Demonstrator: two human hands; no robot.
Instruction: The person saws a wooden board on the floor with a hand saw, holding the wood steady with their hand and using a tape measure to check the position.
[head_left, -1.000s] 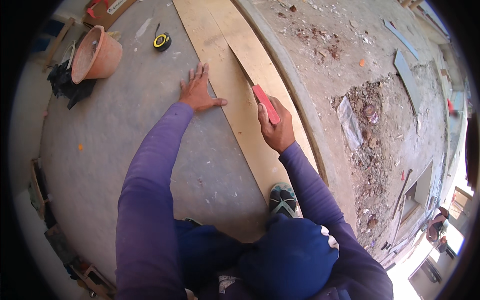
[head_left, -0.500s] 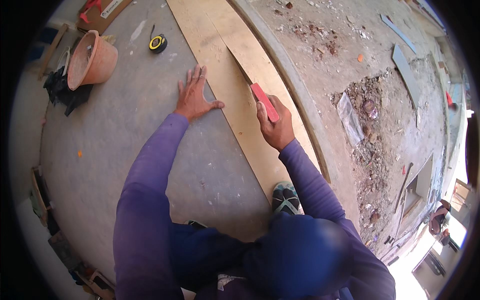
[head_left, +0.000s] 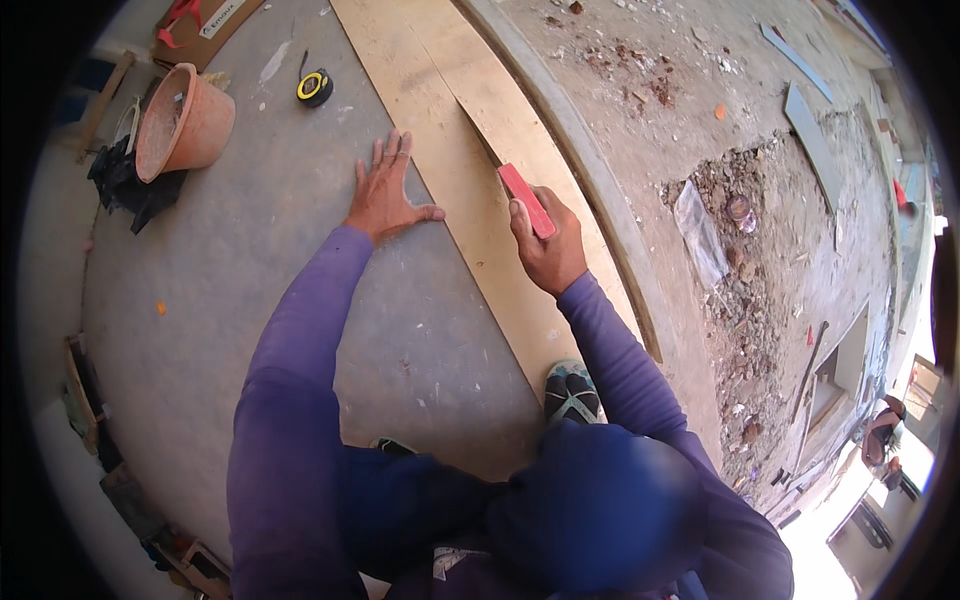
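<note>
A long, thin sheet of pale plywood (head_left: pixel 490 260) lies lengthwise ahead of me. My right hand (head_left: pixel 553 245) is closed around the red handle of a handsaw (head_left: pixel 527 200). Its narrow dark blade runs forward along a slit in the sheet, and a thin line continues from there toward the far end. How deep the blade sits is hidden. My left hand (head_left: pixel 387 190) is spread open, with fingertips and thumb on the plywood's left edge and the palm over the grey floor (head_left: pixel 440 340). One sandalled foot (head_left: pixel 572 392) rests at the sheet's near end.
A tape measure (head_left: pixel 315 88) lies on the floor beyond my left hand. Farther left are a clay-coloured bucket (head_left: pixel 205 125), a black plastic bag (head_left: pixel 135 185) and a cardboard box (head_left: pixel 205 30). Right of a raised concrete edge (head_left: pixel 570 130) there is rubble (head_left: pixel 740 270) and a grey strip (head_left: pixel 812 145).
My right hand and the saw handle have shifted very slightly forward and left. My left hand stays spread at the plywood's edge.
</note>
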